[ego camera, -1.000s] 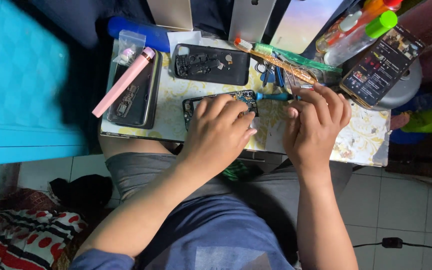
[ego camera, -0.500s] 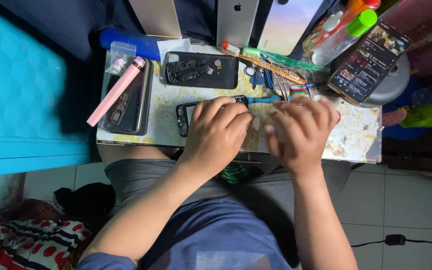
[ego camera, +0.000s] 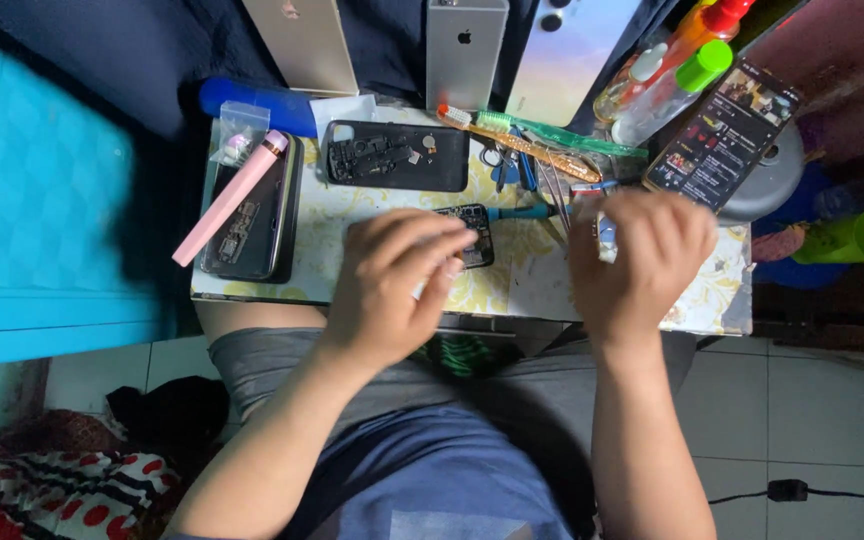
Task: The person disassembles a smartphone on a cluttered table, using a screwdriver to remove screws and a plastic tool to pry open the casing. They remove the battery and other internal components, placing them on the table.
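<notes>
Opened phone (ego camera: 472,232) flat at mid-board (ego camera: 372,205), partly under left hand (ego camera: 392,285), fingers curled on its near edge. Right of phone, right hand (ego camera: 642,255) blurred, grip impossible to tell. Beyond phone, black back cover (ego camera: 397,156); left of it, pink tube (ego camera: 232,197) across another phone (ego camera: 252,215).

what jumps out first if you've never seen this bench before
Two bare hands meet over a small cluttered table: the left hand covers an opened phone at the middle, and the right hand hovers beside it near thin tools. A pink stick lies slanted across another opened phone at the left, and a lit phone leans at the right.
</notes>
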